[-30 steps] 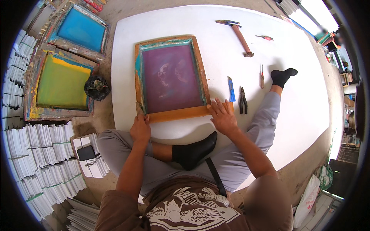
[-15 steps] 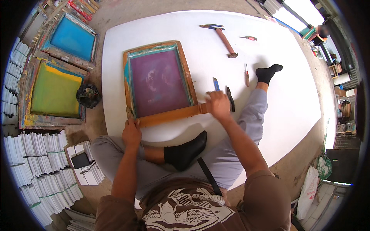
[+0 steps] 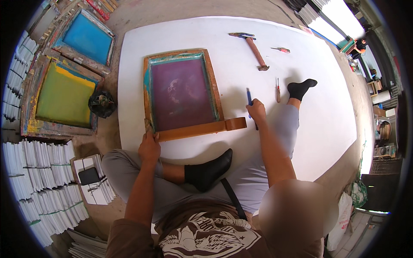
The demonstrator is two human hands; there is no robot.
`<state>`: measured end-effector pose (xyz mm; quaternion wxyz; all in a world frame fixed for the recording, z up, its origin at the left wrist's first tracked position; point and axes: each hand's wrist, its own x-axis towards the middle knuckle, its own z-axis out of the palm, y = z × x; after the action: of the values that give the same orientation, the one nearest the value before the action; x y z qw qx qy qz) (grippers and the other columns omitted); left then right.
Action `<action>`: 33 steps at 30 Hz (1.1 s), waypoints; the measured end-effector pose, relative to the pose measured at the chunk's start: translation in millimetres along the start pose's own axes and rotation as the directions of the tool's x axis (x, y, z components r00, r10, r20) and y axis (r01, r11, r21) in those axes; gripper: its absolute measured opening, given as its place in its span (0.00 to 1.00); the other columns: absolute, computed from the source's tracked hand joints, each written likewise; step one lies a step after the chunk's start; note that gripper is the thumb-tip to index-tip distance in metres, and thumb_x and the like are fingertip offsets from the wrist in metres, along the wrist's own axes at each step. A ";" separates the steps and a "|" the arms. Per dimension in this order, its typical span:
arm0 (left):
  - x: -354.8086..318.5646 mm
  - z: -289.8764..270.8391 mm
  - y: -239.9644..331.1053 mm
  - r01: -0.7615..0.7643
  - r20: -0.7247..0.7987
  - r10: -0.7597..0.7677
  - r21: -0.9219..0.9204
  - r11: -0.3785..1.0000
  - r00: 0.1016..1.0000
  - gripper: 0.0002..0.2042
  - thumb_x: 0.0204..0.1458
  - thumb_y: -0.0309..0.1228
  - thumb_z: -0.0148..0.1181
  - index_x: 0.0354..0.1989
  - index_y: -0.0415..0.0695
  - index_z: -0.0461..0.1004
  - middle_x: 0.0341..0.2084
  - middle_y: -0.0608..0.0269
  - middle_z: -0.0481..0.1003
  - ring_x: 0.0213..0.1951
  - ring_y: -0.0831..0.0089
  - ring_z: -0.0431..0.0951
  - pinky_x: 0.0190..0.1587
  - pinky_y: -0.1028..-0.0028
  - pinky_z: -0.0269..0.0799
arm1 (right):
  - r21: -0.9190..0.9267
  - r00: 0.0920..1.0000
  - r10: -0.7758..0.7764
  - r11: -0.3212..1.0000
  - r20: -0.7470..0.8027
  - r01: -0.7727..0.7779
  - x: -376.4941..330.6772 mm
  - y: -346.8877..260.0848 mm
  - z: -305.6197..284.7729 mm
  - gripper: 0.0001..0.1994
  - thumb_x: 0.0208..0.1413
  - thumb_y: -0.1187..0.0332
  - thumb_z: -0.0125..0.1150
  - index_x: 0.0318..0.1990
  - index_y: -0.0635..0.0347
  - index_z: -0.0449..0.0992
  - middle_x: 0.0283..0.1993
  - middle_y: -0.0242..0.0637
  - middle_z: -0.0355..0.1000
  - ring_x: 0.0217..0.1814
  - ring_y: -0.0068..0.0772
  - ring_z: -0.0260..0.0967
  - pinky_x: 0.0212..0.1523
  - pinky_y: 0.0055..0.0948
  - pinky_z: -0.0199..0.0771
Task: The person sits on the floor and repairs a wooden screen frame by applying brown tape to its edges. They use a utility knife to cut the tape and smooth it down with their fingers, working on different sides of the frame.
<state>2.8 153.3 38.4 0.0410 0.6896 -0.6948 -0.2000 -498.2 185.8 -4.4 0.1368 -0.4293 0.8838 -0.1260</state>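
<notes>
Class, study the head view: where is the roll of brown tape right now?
In the head view, the roll of brown tape is by the lower right corner of the purple-screened frame, below and left of the right hand.

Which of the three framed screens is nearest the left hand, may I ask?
The purple screen, on the white sheet, with its corner at the left hand; the blue screen and yellow-green screen lie left of the sheet.

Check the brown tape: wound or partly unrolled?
Partly unrolled: a strip runs from the left hand along the frame to the roll.
</notes>
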 end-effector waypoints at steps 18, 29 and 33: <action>1.0 -5.8 1.3 0.040 0.030 -0.038 -0.063 0.997 0.999 0.11 0.68 0.41 0.55 0.46 0.46 0.72 0.48 0.56 0.76 0.44 0.47 0.81 0.46 0.50 0.77 | -0.017 0.970 -0.234 0.972 0.073 0.236 -188.9 -94.1 -15.0 0.18 0.63 0.62 0.62 0.57 0.60 0.75 0.32 0.50 0.80 0.34 0.59 0.80 0.38 0.56 0.78; 0.9 -7.8 1.4 0.026 0.026 -0.024 -0.062 0.998 0.999 0.11 0.67 0.41 0.56 0.47 0.46 0.73 0.47 0.56 0.76 0.45 0.48 0.81 0.47 0.50 0.77 | -0.032 0.971 -0.224 0.973 0.085 0.227 -187.3 -95.9 -8.2 0.17 0.62 0.63 0.61 0.56 0.62 0.74 0.32 0.52 0.80 0.33 0.61 0.79 0.37 0.59 0.78; 0.5 -7.4 2.3 0.023 0.021 -0.022 -0.067 0.998 1.000 0.11 0.67 0.40 0.56 0.47 0.46 0.72 0.47 0.56 0.76 0.45 0.47 0.81 0.46 0.49 0.77 | -0.018 0.973 -0.205 0.978 0.105 0.208 -187.0 -98.8 -11.1 0.17 0.63 0.63 0.60 0.56 0.61 0.73 0.33 0.52 0.80 0.34 0.62 0.79 0.38 0.59 0.78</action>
<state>3.1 151.1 45.8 0.0547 0.6935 -0.6804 -0.2305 -319.5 276.1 64.5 0.1619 -0.5267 0.8279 -0.1046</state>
